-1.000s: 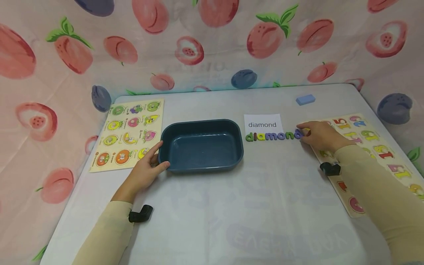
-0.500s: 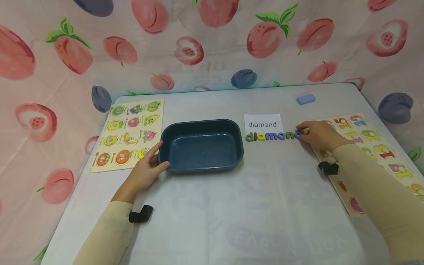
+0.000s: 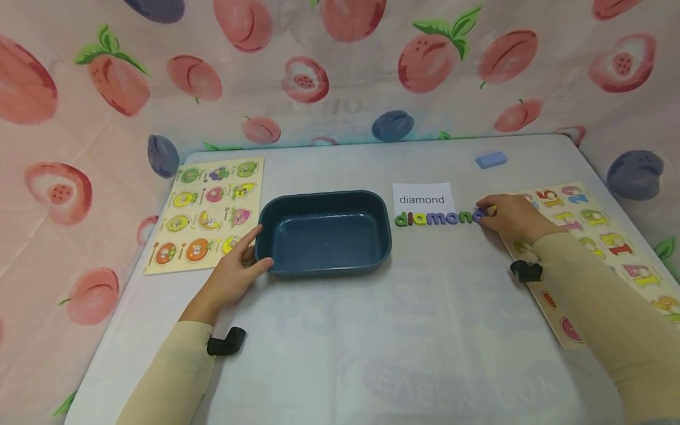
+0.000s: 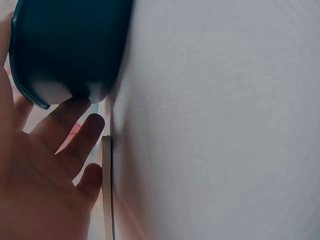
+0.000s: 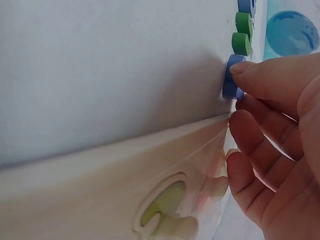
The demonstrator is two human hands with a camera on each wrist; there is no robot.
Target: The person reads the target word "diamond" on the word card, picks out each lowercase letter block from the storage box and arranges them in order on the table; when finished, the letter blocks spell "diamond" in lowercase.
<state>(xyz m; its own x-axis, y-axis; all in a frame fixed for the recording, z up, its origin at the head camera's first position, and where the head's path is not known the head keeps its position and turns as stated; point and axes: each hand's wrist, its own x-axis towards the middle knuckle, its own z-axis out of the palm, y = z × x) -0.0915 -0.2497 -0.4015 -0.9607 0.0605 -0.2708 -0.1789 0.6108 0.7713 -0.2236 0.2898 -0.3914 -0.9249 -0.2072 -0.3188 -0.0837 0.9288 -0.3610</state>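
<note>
In the head view my left hand [image 3: 234,274] holds the left end of a dark teal plastic tray [image 3: 324,270], thumb at its front corner and index finger on the left rim. Other fingers [image 4: 82,142] spread beside its outer wall in the left wrist view. My right hand [image 3: 512,217] pinches a purple-blue letter [image 5: 232,80] between thumb and a finger, at the right end of a row of colored letters [image 3: 436,218]. Part of that letter is hidden by the fingers. Just behind the row lies a white card [image 3: 422,193] printed "diamond".
A wooden fruit puzzle board [image 3: 204,215] lies left of the tray. Another puzzle board with numbers [image 3: 600,236] sits under my right forearm. Toward the back right is a small blue block [image 3: 491,159]. A peach-patterned cloth [image 3: 350,77] rises behind the white table [image 3: 340,354].
The right hand has shifted slightly left with the last letter, which now sits closer to the green letter beside it. The left hand and tray look unmoved.
</note>
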